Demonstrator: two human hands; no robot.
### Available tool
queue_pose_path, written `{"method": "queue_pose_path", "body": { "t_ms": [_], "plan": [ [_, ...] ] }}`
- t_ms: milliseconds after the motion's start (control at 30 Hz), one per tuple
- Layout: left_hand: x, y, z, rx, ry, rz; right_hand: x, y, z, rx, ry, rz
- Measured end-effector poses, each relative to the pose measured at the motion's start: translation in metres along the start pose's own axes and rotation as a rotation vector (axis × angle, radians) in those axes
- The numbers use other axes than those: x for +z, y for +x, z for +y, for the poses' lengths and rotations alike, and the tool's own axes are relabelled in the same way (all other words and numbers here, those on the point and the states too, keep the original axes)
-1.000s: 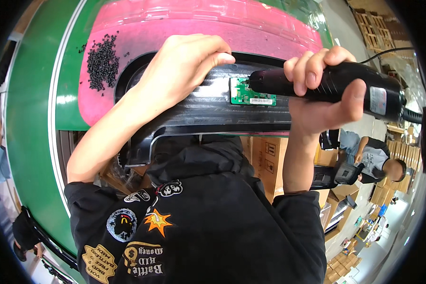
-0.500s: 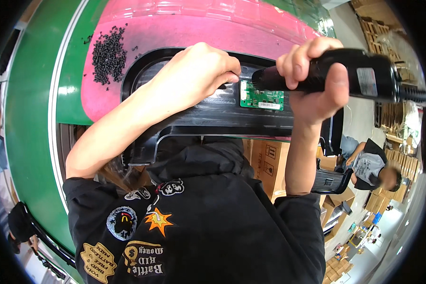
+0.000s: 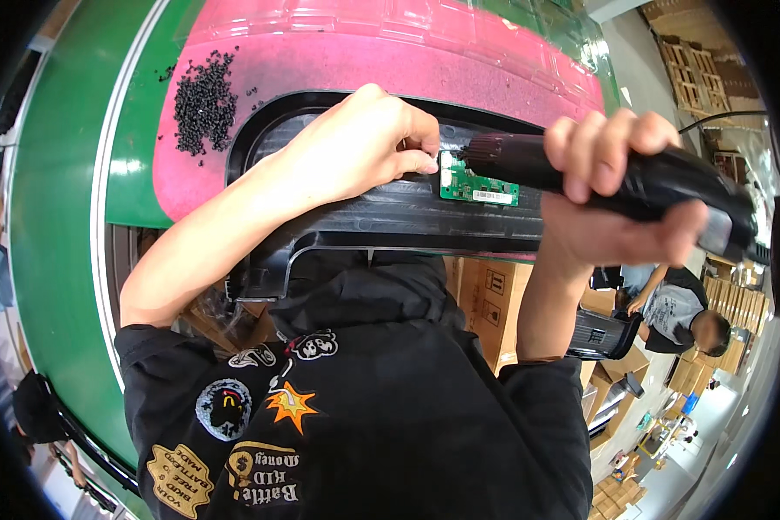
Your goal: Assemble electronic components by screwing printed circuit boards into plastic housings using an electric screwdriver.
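Observation:
A black plastic housing (image 3: 381, 217) shaped like a shallow tray lies in front of me, with a small green circuit board (image 3: 494, 187) inside it. My right hand (image 3: 611, 230) is wrapped around a black electric screwdriver (image 3: 516, 162), tilted so its narrow end points left over the board's upper edge. Whether the bit touches anything cannot be made out. At the left side of the board, my left hand (image 3: 368, 143) has thumb and fingers pinched together. What they hold, if anything, is hidden.
A pile of small black screws (image 3: 205, 104) lies on the pink mat (image 3: 321, 65) at the left. Clear plastic trays (image 3: 399, 22) stand at the far side. A cardboard box (image 3: 485, 303) is below the table edge. Another person (image 3: 674, 308) sits at the right.
My right hand and the screwdriver's rear end have swung down and to the right, tilting the tool more. The left hand stays beside the board, fingertips slightly lower.

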State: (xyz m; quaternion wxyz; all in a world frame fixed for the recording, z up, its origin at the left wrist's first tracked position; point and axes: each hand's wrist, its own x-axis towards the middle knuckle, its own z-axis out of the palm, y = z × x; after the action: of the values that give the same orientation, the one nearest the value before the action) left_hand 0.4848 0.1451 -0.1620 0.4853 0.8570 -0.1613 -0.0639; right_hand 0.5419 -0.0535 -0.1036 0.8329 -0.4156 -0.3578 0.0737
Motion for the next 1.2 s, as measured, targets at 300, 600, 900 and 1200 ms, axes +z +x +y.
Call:
{"method": "queue_pose_path", "body": {
  "t_ms": [300, 600, 900, 1200],
  "plan": [
    [-0.001, 0.001, 0.002, 0.098, -0.19, -0.014, 0.008, -0.007, -0.016, -0.016, 0.004, -0.034],
    [0.003, 0.001, -0.007, 0.047, -0.141, 0.04, 0.007, -0.023, -0.005, 0.208, -0.144, 0.058],
    [-0.004, -0.013, 0.004, -0.059, -0.174, 0.022, 0.031, -0.025, -0.006, 0.22, -0.254, 0.026],
    [-0.002, -0.013, 0.009, -0.041, 0.039, 0.066, 0.037, -0.028, -0.005, 0.243, -0.142, 0.001]
  ]
}}
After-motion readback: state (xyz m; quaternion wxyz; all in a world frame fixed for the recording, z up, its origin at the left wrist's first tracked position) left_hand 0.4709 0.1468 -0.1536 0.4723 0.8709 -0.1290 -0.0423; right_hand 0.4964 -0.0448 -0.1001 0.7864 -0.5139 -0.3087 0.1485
